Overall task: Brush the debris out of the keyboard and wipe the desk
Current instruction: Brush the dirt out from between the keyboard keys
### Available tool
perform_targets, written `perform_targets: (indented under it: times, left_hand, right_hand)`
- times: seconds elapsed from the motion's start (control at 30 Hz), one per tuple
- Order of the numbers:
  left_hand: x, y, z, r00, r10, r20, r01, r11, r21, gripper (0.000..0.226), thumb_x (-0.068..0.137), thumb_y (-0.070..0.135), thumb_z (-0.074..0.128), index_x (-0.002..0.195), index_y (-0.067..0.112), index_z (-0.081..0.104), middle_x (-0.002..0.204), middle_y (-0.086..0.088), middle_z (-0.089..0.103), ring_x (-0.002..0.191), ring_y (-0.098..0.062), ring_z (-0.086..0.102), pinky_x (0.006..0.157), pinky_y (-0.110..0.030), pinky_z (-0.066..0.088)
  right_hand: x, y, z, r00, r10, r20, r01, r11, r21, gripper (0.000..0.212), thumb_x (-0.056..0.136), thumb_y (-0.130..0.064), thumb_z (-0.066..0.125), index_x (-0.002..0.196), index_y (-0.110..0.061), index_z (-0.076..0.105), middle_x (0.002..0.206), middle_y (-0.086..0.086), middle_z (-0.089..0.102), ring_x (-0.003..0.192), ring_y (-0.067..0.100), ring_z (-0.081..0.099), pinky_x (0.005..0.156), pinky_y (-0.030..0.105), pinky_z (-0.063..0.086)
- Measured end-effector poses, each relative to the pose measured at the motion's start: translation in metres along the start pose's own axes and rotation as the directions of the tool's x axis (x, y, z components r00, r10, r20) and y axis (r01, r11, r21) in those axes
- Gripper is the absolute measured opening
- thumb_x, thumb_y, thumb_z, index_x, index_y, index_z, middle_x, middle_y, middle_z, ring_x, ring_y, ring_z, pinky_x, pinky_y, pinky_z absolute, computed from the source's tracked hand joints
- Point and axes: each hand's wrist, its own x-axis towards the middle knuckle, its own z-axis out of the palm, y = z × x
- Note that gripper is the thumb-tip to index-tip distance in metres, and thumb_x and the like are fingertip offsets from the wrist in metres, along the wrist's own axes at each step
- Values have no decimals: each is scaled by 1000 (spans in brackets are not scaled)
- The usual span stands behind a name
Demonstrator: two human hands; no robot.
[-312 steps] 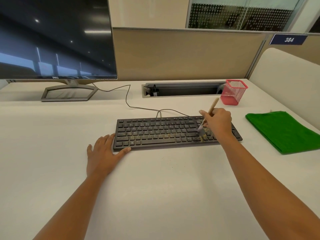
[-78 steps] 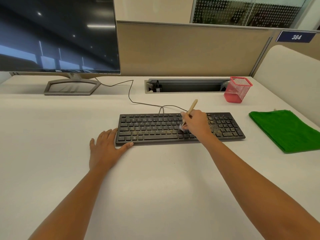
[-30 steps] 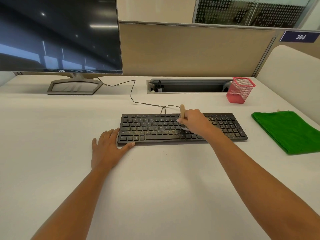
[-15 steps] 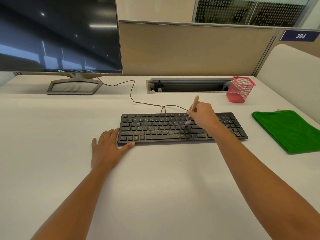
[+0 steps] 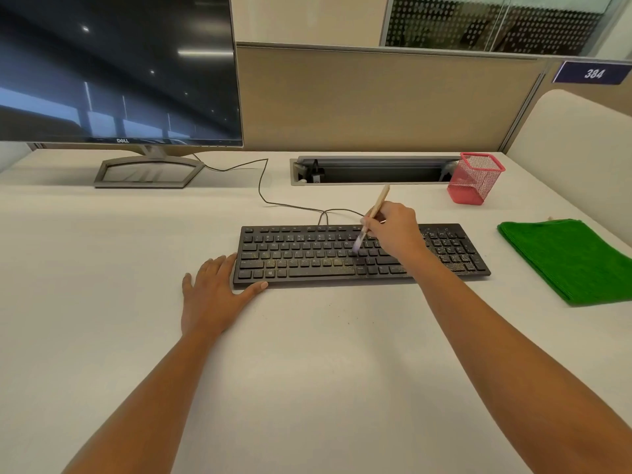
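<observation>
Matt black plastic keyboard [image 5: 342, 256], speckled with fine yellowish grit, thickest right of the right hand [image 5: 396, 234]. Pale wooden-handled brush [image 5: 375, 208] pinched in that hand. Smooth matt white desk top [image 5: 307, 371]. Right of it: nappy green folded cloth [image 5: 567, 260], pink wire-mesh cup [image 5: 473, 177]. Glossy dark monitor screen [image 5: 116, 66] far left.

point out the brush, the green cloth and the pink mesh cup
brush [image 5: 379, 204]: head view, on the wooden handle above the right hand.
green cloth [image 5: 567, 260]: head view, middle of the folded top.
pink mesh cup [image 5: 473, 179]: head view, on its front wall.
</observation>
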Motion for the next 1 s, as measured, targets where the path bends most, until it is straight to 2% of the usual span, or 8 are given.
perform_targets:
  times: [0.03, 0.1, 0.2, 0.4, 0.57, 0.63, 0.77, 1.0]
  left_hand:
    - [0, 0, 0, 1000, 1, -2, -1, 1000, -2, 103, 59, 87, 14, 142, 30, 33, 147, 6, 37, 140, -14, 23, 115, -48, 12]
    - [0, 1, -1, 1000, 5, -7, -5, 1000, -9, 102, 60, 87, 15, 142, 30, 34, 146, 6, 38, 140, -14, 24, 115, -48, 12]
    - [-1, 0, -1, 1000, 8, -11, -9, 1000, -9, 101, 60, 87, 15, 141, 30, 34, 145, 6, 39, 139, -14, 24, 114, -48, 12]
    - [-2, 2, -2, 1000, 9, -15, -9, 1000, -6, 100, 61, 86, 17, 141, 30, 35, 145, 5, 39, 139, -15, 25, 115, -48, 13]
    - [-2, 4, -3, 1000, 12, -11, -12, 1000, -14, 89, 74, 85, 34, 142, 29, 35, 145, 4, 40, 139, -15, 25, 115, -48, 13]
    - [-2, 3, -3, 1000, 14, -13, -14, 1000, -16, 84, 76, 82, 37, 142, 29, 35, 145, 4, 40, 139, -15, 26, 115, -48, 13]
    - [-2, 3, -4, 1000, 14, -14, -14, 1000, -12, 97, 63, 85, 19, 141, 30, 35, 144, 5, 41, 138, -15, 26, 114, -48, 14]
    - [-1, 2, -2, 1000, 20, -18, -20, 1000, -7, 99, 62, 86, 16, 141, 30, 36, 143, 5, 42, 138, -15, 27, 114, -49, 15]
  right_hand:
    - [-1, 1, 0, 1000, -11, -24, 10, 1000, -25, 23, 91, -15, 58, 109, -1, 63, 102, 11, 64, 78, 16, 62, 73, 16, 50]
    - [-5, 2, 1, 999, -41, -31, 40, 998, -55, 22, 92, -15, 57, 108, -1, 63, 93, 7, 60, 60, 6, 55, 54, 2, 42]
    - [-9, 3, 5, 998, -56, 32, 57, 998, -40, 21, 90, -15, 59, 105, -1, 63, 86, 4, 57, 53, -1, 48, 40, -2, 35]
    - [-9, -1, 5, 990, -22, 141, 17, 999, 39, 19, 87, -15, 64, 99, 0, 66, 93, 11, 68, 75, 16, 66, 61, 11, 53]
    - [0, 2, -4, 999, -12, -49, 12, 1000, 10, 24, 90, -14, 60, 109, 0, 64, 106, 14, 65, 90, 22, 65, 81, 25, 51]
    - [-1, 5, -1, 995, -8, -98, 5, 999, -32, 26, 91, -15, 58, 112, 0, 63, 108, 14, 64, 87, 18, 60, 78, 23, 47]
    - [-6, 10, 8, 993, -10, -119, 4, 998, -55, 25, 92, -17, 57, 108, 0, 64, 103, 14, 66, 80, 15, 56, 70, 21, 43]
    - [-9, 5, 7, 999, 26, -23, -29, 990, -139, 25, 90, -19, 60, 102, 2, 67, 97, 15, 69, 81, 20, 65, 70, 21, 48]
